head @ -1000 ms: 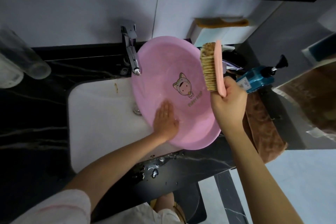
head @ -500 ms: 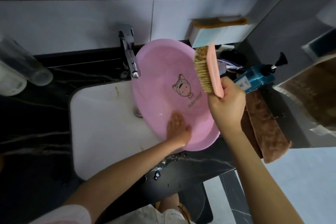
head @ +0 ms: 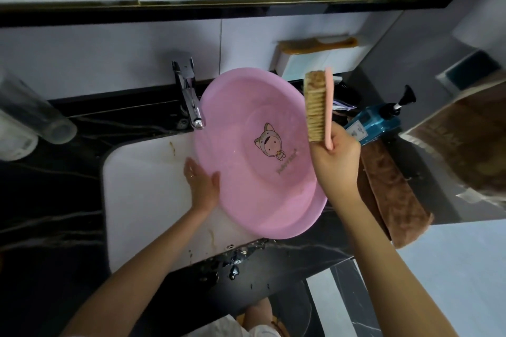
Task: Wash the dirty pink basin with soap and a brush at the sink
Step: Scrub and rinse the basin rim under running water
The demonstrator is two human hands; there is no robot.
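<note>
Left hand (head: 203,187), fingers (head: 191,172) straight, steadies tilted pink basin (head: 254,178); right hand (head: 334,163) grips brush (head: 319,107) aloft. Risk: wet basin slips.

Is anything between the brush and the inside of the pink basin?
Nothing visible. The right hand holds the brush raised beside the pink basin; the left hand touches its left edge, out of the way.

The left hand (head: 202,185) has slid off the floor of the pink basin (head: 246,161), where it lay flat a second ago near the near rim. It is now out at the basin's left rim, over the white sink (head: 142,186), with its fingers straight and pointing far.
</note>
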